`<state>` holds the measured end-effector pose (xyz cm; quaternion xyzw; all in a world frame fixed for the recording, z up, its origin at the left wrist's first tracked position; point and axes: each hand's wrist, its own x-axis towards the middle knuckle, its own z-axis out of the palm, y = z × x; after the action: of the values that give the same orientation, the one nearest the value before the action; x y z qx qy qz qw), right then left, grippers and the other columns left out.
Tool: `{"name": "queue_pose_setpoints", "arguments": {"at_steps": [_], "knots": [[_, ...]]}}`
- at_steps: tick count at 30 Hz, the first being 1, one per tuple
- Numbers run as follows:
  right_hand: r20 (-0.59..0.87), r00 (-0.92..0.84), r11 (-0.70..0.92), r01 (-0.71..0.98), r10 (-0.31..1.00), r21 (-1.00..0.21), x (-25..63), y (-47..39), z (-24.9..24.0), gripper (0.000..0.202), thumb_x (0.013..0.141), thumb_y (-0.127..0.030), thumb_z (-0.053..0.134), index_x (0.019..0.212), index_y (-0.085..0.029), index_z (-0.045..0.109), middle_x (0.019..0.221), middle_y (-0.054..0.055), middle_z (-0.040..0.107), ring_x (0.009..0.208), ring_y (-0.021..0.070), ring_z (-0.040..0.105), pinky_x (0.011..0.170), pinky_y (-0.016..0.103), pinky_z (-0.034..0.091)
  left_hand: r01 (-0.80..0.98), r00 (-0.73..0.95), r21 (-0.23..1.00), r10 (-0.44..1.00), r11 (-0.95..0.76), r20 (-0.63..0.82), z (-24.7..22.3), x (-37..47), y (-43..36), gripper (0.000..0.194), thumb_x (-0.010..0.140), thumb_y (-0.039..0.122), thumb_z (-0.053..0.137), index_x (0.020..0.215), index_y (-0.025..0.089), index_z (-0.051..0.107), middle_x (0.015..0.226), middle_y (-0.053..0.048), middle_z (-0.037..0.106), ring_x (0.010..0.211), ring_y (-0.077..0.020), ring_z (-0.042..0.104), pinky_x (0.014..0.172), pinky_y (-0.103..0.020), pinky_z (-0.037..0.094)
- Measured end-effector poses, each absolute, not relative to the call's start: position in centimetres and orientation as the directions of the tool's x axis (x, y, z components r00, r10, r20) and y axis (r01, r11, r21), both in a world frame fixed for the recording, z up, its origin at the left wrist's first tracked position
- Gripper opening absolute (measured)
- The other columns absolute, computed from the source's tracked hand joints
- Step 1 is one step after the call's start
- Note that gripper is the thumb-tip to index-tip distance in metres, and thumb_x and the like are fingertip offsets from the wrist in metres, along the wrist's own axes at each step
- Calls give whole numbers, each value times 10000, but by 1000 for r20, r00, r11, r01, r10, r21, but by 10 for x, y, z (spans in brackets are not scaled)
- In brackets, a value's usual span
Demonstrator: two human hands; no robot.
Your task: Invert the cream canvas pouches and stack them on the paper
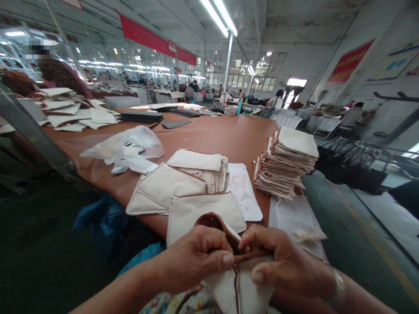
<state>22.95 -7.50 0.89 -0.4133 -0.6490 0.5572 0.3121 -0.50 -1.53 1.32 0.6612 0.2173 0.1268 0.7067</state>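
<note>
Near the front edge of the table, both hands grip a cream fabric piece with brown leather edging. My left hand pinches the brown edge between thumb and fingers. On the other side, my right hand has its fingers curled around the same edge, thumb on the cream face. A dark brown seam, possibly a zipper, runs down the piece between them. A brown leather strip loops up behind my left hand. Just beyond lie several cream sewn panels, overlapping one another.
A tall stack of cream panels with brown edges stands at the right. A white board and a clear plastic bag lie on the brown-covered table. Dark panels are piled farther back. A person is at the far left.
</note>
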Motion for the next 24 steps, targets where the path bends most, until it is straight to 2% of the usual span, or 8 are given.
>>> {"name": "queue_pose_setpoints", "arguments": {"at_steps": [2,5,10,14,16,19,21,24], "knots": [[-95,-500,-10,170,861,-985,231,-72,14,434,885,-555,585,943,-130,647,805,36,569,688,134,479,556,222,359,90,871,996,485,2,-80,16,-5,-17,410,919,522,541,756,146,525,655,41,370,588,-96,279,519,-249,202],[-91,-495,18,211,864,-977,229,-70,23,499,955,-564,455,869,-117,659,773,38,555,667,124,463,541,215,349,73,879,995,476,-66,-33,22,-4,-19,390,941,494,514,749,155,505,662,40,367,599,-100,287,531,-245,223],[-36,-543,116,244,839,-963,221,-72,21,419,924,-505,559,849,-104,653,704,7,548,600,91,420,516,191,321,41,874,987,484,-153,39,27,-2,-26,406,955,482,486,741,142,544,686,15,432,637,-113,367,572,-238,290],[8,-571,98,128,821,-987,219,-71,15,422,914,-519,562,806,-115,617,683,6,552,600,101,447,534,204,341,-50,831,988,543,-145,122,25,1,-37,428,940,489,507,728,128,594,705,-14,517,651,-125,463,602,-239,351],[30,-579,152,164,815,-975,219,-69,21,406,936,-501,533,822,-121,622,722,16,572,648,119,489,586,217,384,-19,798,971,581,-238,159,24,2,-39,417,949,454,498,704,130,589,710,-25,545,665,-133,504,626,-241,375],[49,-585,277,307,809,-910,220,-64,35,352,985,-433,468,898,-138,637,829,31,606,763,144,535,701,239,427,125,752,911,637,-393,172,25,4,-37,372,959,386,491,692,138,570,725,-29,559,691,-137,518,656,-246,379],[53,-591,311,343,805,-887,220,-62,40,346,984,-427,471,863,-143,626,789,14,585,722,131,511,664,226,411,169,751,887,639,-429,166,27,3,-34,382,959,412,489,706,141,577,727,-22,546,694,-136,500,656,-248,368],[46,-596,255,271,801,-928,220,-59,34,386,946,-477,525,770,-139,586,676,-22,496,612,99,411,547,207,332,171,791,914,604,-367,94,29,-1,-28,480,942,549,472,729,139,602,683,6,487,647,-122,442,603,-241,332]]}}
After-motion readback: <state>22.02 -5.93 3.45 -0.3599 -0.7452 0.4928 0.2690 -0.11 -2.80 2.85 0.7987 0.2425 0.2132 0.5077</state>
